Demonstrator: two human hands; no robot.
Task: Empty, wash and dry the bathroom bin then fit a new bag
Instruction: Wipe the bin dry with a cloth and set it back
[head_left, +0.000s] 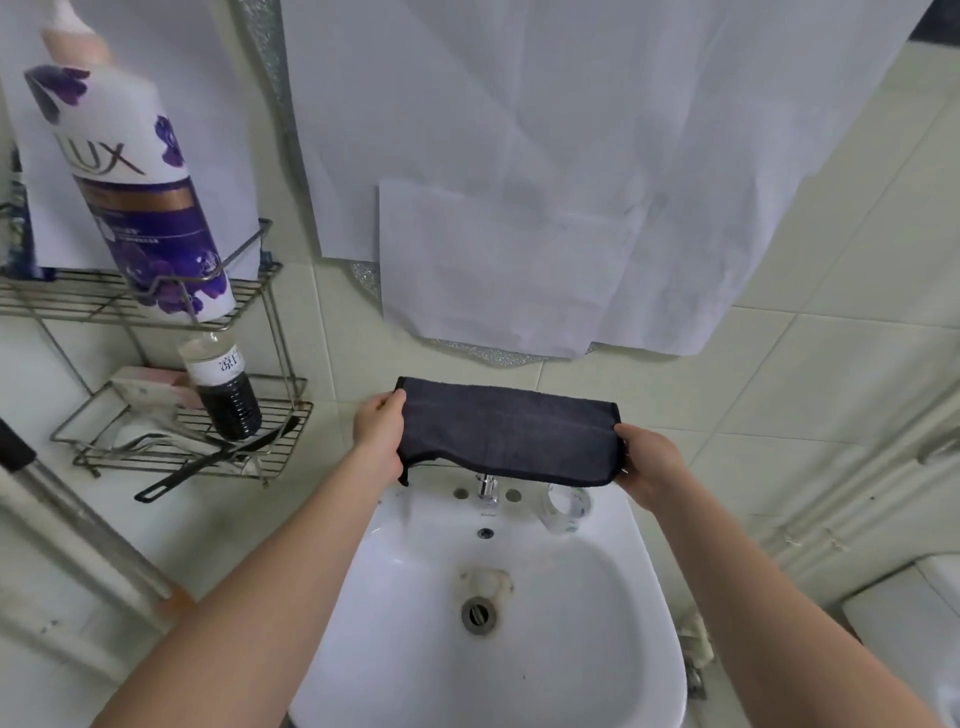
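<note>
Glossy white sink (363, 597); both hands pinch dark folded terry cloth (509, 434).

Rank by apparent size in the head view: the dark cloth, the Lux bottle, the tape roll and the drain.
1 and 2. Lux bottle and dark cloth: similar in area, and the bottle sits nearer the camera, so unranked.
3. Tape roll.
4. Drain, a little smaller than the roll.

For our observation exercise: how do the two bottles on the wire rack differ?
The Lux bottle is tall, white and purple, on the upper shelf; the small bottle is clear, holds dark liquid, and stands on the lower shelf. The Lux bottle bears a flower print; the small bottle has a plain white label. Both stand upright.
</note>
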